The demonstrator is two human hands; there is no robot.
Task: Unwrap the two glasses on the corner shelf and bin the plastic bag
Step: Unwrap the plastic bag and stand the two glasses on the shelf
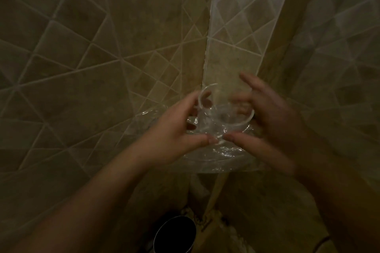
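Two clear glasses sit on a glass corner shelf [216,167] amid crinkled clear plastic bag [224,153]. The left glass [202,96] shows its rim tilted toward me; the right glass [236,119] is wider and upright. My left hand [172,131] is at the left glass, fingers curled around its side, thumb on the plastic at the front. My right hand [271,115], blurred, is spread around the right glass with its thumb pressing the plastic beside my left thumb. Whether either hand truly grips is unclear.
Beige tiled walls meet in the corner behind the shelf. Below the shelf, on the floor, stands a dark round bin [174,234] with a metal rim. The light is dim.
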